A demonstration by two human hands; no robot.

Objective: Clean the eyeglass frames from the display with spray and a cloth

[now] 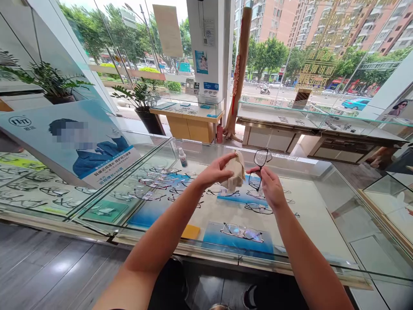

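Note:
A pale beige cloth (236,173) hangs bunched in my left hand (218,171), pinched between thumb and fingers. My right hand (271,184) grips a pair of black-framed eyeglasses (261,158) near the middle of the frame, with the lenses turned upright one above the other. The cloth and the glasses are apart, with a small gap between them. Both hands are above a glass display case (309,215). Beyond my left wrist, a small white spray bottle (183,158) stands on the glass.
Several eyeglasses lie inside the case, among them a clear-lensed pair (241,232) on a blue card near the front. An advertising board (80,142) leans at the left. Farther off stand potted plants (146,103), a wooden trunk (239,73) and more display counters (274,116).

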